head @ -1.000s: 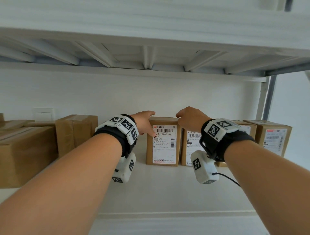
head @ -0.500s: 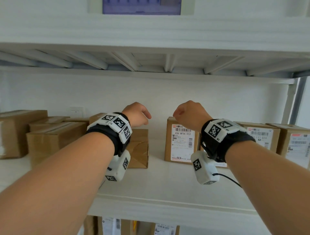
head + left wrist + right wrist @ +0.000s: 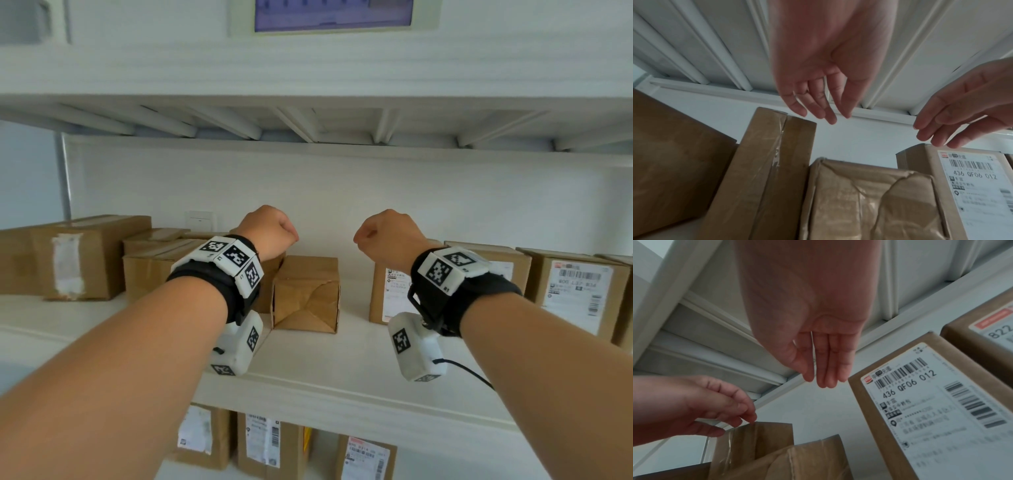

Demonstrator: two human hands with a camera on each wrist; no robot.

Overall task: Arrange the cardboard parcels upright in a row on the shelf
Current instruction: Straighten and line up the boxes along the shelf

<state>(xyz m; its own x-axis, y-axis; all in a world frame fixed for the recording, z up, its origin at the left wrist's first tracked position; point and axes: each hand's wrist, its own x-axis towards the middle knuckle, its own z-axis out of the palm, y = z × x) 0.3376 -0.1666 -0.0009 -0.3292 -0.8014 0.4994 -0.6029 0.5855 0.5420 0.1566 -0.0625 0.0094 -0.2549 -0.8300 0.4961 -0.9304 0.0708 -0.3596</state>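
Both hands, left hand point(image 3: 270, 230) and right hand point(image 3: 387, 233), seemingly loose-fingered, each grip empty above parcels point(image 3: 306, 294)

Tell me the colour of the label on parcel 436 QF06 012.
White label, black print; clearest in right wrist view.

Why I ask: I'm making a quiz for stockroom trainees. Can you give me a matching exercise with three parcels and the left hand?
Things:
1 crumpled parcel
2 parcel 436 QF06 012
3 white-patched parcel
4 left hand

States:
a far left of the shelf
b holds nothing
c barcode label facing front
d creased brown front, no label

Pairs: 1-d, 2-c, 3-a, 4-b
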